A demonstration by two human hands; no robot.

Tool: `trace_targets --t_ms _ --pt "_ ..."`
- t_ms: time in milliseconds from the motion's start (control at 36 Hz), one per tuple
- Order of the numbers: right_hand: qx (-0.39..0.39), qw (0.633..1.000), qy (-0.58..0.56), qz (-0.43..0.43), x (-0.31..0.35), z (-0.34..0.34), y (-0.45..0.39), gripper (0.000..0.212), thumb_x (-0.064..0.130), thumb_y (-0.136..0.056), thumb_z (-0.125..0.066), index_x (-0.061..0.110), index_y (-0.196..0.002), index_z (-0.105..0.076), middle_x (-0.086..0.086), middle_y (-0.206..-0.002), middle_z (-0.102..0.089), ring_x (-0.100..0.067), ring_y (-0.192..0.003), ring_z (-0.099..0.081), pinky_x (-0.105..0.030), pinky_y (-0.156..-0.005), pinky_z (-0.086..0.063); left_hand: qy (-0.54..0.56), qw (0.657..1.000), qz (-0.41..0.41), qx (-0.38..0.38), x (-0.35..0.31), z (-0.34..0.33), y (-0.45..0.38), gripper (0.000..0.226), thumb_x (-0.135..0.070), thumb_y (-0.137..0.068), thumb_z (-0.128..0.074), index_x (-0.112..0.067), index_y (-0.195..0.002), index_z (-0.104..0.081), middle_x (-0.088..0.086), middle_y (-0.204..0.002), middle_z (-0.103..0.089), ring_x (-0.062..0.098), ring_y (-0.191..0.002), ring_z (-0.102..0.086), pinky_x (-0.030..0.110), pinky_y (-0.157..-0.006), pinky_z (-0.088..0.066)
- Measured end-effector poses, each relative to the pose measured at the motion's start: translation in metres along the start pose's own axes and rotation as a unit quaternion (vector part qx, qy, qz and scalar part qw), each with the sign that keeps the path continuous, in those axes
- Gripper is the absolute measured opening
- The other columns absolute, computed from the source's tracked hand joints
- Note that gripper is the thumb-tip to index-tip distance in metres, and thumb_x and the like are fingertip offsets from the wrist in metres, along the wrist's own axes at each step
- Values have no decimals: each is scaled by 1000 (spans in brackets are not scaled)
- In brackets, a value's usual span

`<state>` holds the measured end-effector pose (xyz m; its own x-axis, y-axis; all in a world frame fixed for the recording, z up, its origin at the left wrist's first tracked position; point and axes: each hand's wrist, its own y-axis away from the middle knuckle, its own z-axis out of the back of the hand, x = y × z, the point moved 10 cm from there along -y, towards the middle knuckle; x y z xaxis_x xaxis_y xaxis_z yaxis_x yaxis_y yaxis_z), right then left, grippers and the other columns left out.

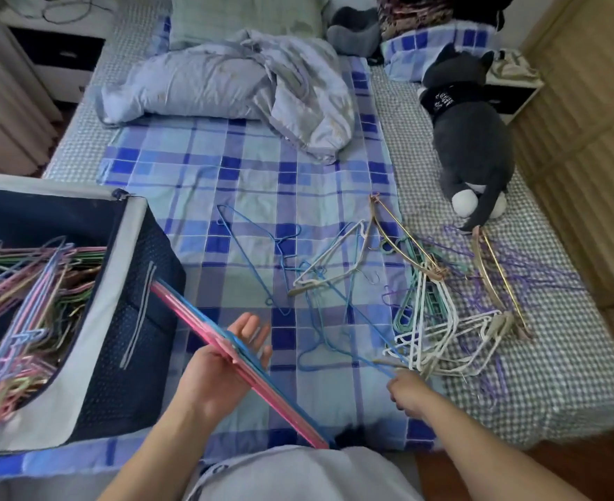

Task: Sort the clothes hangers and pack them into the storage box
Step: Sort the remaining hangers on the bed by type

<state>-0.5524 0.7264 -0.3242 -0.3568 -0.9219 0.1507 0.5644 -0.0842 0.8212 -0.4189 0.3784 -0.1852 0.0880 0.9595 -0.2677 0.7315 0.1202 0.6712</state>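
Observation:
A navy storage box with grey trim lies open on the bed at the left, with several pink, blue and green hangers inside. My left hand supports a flat stack of pink and blue hangers across its palm, fingers fairly straight. My right hand grips the end of a blue wire hanger near the bed's front edge. A tangle of white, green, gold and purple hangers lies to the right. Another blue wire hanger lies on the sheet.
The blue plaid sheet covers the bed. A crumpled quilt lies at the back. A grey plush toy lies at the right, near a yellowish wall panel. A nightstand stands at the back left.

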Motion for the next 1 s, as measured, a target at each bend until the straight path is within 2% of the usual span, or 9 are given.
trace_targets --t_ms 111,167,250,333,417,528,750,889,1000 --pt "20 999 -10 -25 2 -5 -1 17 13 -90 -42 8 -100 -56 -10 -70 -54 -21 -52 -49 -20 -42 -31 -58 998 7 20 9 5 -9 28 -18 -77 -79 -16 -95 -58 1 -94 -62 22 -122 -64 46 -109 -42" --pt "42 999 -12 -12 22 -13 -4 16 12 -92 -41 12 -91 -57 -9 -72 -53 -23 -63 -52 -23 -48 -35 -47 999 13 0 13 21 -20 9 -7 -86 -63 -14 -92 -63 3 -91 -62 25 -99 -71 44 -90 -52" --pt "55 996 53 40 60 -26 -34 19 8 -90 -44 16 -77 -55 -4 -72 -53 -24 -77 -56 -28 -63 -40 -47 998 7 -34 14 27 -22 33 -13 -54 -90 -13 -76 -65 4 -72 -61 22 -66 -64 36 -64 -53" --pt "15 998 4 57 93 -44 -83 34 22 -77 -57 10 -108 -65 -11 -95 -65 -36 -99 -67 -34 -77 -50 -89 991 -35 -89 6 40 -18 61 -26 -30 -98 -9 -79 -66 5 -69 -57 20 -60 -56 33 -63 -46" --pt "-62 997 -42 15 117 -28 -89 41 15 -88 -59 5 -129 -58 -18 -128 -63 -38 -119 -60 -38 -94 -49 -63 989 -33 -128 6 56 -15 43 -25 -60 -87 -8 -90 -62 5 -66 -56 20 -56 -55 30 -56 -48" --pt "-85 989 -112 -40 121 -31 -114 48 14 -88 -62 0 -133 -51 -22 -130 -62 -41 -116 -62 -44 -95 -53 -32 982 -48 -178 8 79 -7 17 -9 -92 -48 -3 -97 -63 9 -66 -56 22 -58 -54 30 -59 -45" --pt "-130 984 -100 75 152 8 -71 32 18 -101 -43 -2 -118 -61 -28 -123 -62 -45 -114 -58 -43 -91 -46 -59 987 -47 -141 7 50 -3 15 -11 -86 -61 0 -96 -64 12 -68 -60 24 -60 -60 32 -63 -52" --pt "-228 956 -116 146 137 69 -9 31 17 -100 -45 9 -71 -48 -28 -88 -63 -38 -78 -55 -38 -64 -31 -61 992 -36 -109 -6 16 -6 65 -21 -36 -96 -3 -90 -66 9 -65 -60 24 -60 -58 34 -66 -47" --pt "-288 926 -177 168 103 120 44 36 17 -99 -51 12 -65 -41 -13 -66 -52 -30 -66 -48 -41 -59 -33 -38 993 -37 -104 -13 -9 -2 34 -12 -57 -80 -3 -87 -67 8 -63 -57 25 -60 -53 34 -69 -42"
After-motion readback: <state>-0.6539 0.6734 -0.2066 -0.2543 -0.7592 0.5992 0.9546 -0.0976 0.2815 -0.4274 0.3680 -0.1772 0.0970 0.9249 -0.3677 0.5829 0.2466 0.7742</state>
